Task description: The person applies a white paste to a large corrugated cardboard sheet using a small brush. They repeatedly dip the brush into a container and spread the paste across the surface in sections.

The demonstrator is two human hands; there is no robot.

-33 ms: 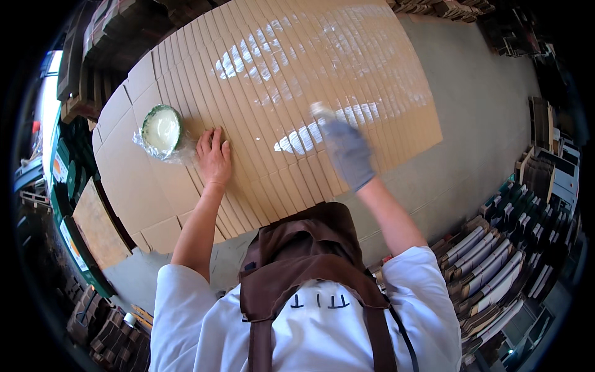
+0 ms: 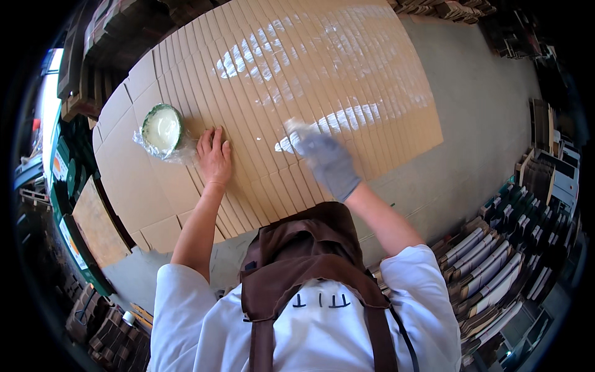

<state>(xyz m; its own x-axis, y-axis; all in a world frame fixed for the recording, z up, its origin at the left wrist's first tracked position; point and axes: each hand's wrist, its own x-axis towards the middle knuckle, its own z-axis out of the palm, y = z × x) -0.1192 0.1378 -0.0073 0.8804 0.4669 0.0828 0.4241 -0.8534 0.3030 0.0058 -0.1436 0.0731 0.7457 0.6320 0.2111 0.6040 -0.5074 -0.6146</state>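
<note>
As right hand (image 2: 326, 160) grips pale tool (image 2: 294, 126), long axis points upper-left.

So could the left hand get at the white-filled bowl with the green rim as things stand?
Probably yes: the left hand rests on the cardboard just right of the bowl, seemingly holding nothing, and only some clear plastic appears to lie between them.

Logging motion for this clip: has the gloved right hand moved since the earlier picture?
Yes: the right hand has moved leftward, nearer the bowl, which stays put on the cardboard.
</note>
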